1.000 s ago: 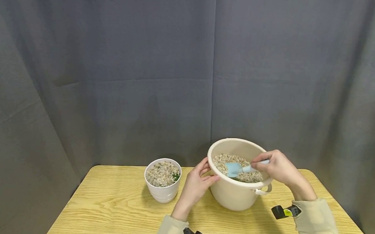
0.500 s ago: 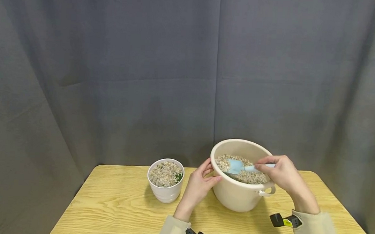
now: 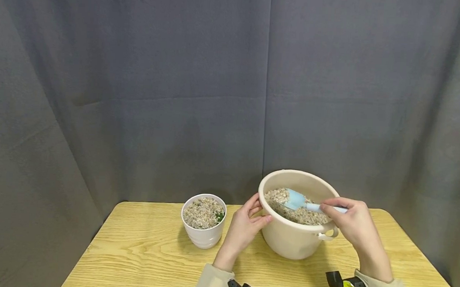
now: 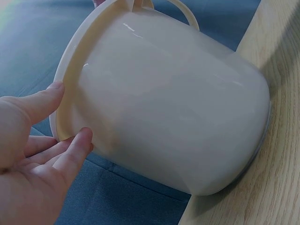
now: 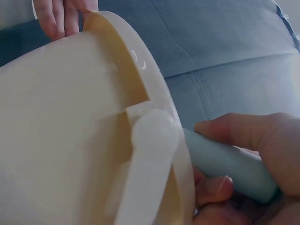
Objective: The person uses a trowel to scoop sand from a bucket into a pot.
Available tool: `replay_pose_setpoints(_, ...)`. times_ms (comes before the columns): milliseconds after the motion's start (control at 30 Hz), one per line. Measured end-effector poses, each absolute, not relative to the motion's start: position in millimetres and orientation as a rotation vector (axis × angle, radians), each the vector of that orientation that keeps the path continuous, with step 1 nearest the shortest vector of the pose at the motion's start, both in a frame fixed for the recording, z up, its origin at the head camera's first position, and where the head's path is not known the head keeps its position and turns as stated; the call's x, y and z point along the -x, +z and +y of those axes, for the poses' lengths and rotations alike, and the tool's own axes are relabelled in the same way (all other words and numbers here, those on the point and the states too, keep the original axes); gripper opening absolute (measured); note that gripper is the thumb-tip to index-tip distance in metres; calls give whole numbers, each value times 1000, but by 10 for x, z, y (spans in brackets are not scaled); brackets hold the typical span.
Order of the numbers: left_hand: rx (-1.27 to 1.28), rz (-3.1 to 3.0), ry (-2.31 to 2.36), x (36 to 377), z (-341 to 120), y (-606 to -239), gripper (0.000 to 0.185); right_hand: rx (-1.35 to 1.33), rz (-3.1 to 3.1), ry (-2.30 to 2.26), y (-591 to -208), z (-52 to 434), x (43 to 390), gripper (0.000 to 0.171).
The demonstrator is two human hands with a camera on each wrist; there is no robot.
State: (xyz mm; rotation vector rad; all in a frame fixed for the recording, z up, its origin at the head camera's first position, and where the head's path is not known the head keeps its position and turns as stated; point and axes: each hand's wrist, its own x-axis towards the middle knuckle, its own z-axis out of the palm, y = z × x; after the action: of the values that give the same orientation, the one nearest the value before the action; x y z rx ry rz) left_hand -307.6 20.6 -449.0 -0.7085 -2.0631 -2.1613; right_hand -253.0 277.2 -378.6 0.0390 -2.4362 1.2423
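A cream bucket (image 3: 287, 242) partly filled with pale gravel (image 3: 301, 216) tilts on the table, its mouth facing the head camera. My left hand (image 3: 242, 226) holds its left rim, with thumb and fingers spread against the rim and outer wall in the left wrist view. My right hand (image 3: 354, 219) grips the handle of a light blue trowel (image 3: 296, 200) over the bucket's right rim. Some gravel lies on and around the trowel's blade inside the bucket. In the right wrist view the blue handle (image 5: 229, 164) sits between thumb and fingers, and the bucket's wall hides the blade.
Left of the bucket stands a white pot (image 3: 204, 238) heaped with gravel, a bit of green showing at its right side. The bucket's white handle (image 3: 328, 235) hangs at its right. Behind the wooden table (image 3: 140, 251) hangs a dark grey curtain (image 3: 186, 94).
My right hand has drawn back right and slightly down, taking the trowel along; its blade has risen within the bucket. My left hand stays at the rim. The head view has shifted slightly.
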Motion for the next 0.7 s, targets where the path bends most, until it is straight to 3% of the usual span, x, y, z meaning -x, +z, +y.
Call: replay_pose_setpoints(700,668,-2123,-2117,3055,213,-4466,70,220,-2229,1350,-3909,2777,2366,26)
